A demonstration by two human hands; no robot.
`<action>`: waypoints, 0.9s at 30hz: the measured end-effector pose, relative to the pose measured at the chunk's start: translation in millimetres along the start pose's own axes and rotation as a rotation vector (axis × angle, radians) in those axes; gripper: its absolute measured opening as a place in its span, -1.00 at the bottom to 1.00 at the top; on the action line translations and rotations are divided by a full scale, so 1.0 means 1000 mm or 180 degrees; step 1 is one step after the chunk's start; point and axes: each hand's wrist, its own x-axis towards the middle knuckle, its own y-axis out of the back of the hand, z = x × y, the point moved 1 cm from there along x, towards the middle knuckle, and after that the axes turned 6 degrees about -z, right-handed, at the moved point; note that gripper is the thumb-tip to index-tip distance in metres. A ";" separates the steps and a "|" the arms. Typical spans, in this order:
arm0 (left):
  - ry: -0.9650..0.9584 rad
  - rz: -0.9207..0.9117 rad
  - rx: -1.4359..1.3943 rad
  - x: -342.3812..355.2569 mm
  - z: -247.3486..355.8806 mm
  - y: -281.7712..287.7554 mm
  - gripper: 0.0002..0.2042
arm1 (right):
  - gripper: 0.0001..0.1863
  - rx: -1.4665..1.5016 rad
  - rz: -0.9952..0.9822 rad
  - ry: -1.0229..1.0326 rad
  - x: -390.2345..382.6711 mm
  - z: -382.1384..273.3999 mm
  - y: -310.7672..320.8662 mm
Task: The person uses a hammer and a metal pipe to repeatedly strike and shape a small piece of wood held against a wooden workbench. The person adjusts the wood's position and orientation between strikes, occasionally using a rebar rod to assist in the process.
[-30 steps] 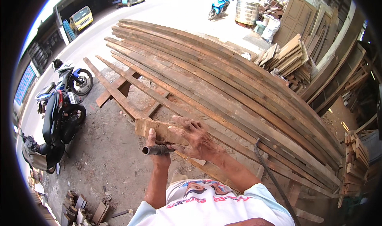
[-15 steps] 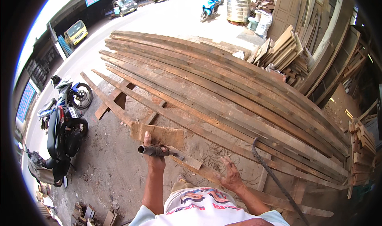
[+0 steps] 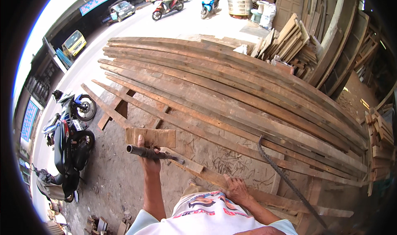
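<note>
Gripping a dark pipe (image 3: 135,150), the fingers of the left hand (image 3: 150,164) curl round it, the thumb up against a block (image 3: 161,137) just beyond them; whether they also pinch the block is hard to tell. Those of the right hand (image 3: 238,189) are bent, mostly close together, on a plank (image 3: 285,201) beneath them. Beyond both hands' fingers lie long beams (image 3: 231,107); right of the right fingers slants a bent bar (image 3: 286,178).

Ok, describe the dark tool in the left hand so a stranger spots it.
Start at the long planks. Below their left part, the left hand holds a wooden block and the dark tool. Unlike the block, it ends in an open, round tube.
</note>
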 end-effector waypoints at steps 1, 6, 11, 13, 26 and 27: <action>-0.0002 0.0023 -0.0007 0.000 0.000 -0.005 -0.79 | -0.38 -0.0032 -0.0222 -0.0017 0.001 0.004 -0.003; -0.0139 0.0139 0.0063 -0.001 -0.005 -0.009 -0.76 | -0.28 0.0609 0.0228 -0.0095 0.006 0.013 -0.010; -0.0063 0.0265 -0.0062 -0.002 -0.004 -0.011 -0.75 | -0.21 0.0767 0.0276 -0.0122 0.012 0.023 -0.003; -0.0030 0.0259 -0.0225 0.002 -0.004 0.002 -0.77 | -0.20 0.1329 -0.0459 -0.0551 0.017 0.018 0.005; 0.0134 0.0710 -0.0008 -0.005 0.010 -0.007 -0.68 | -0.41 0.0390 -0.0316 -0.0086 0.024 0.018 0.010; 0.0225 0.0715 0.0006 -0.003 0.003 0.003 -0.70 | -0.44 0.0705 -0.0138 -0.0137 0.026 0.019 0.012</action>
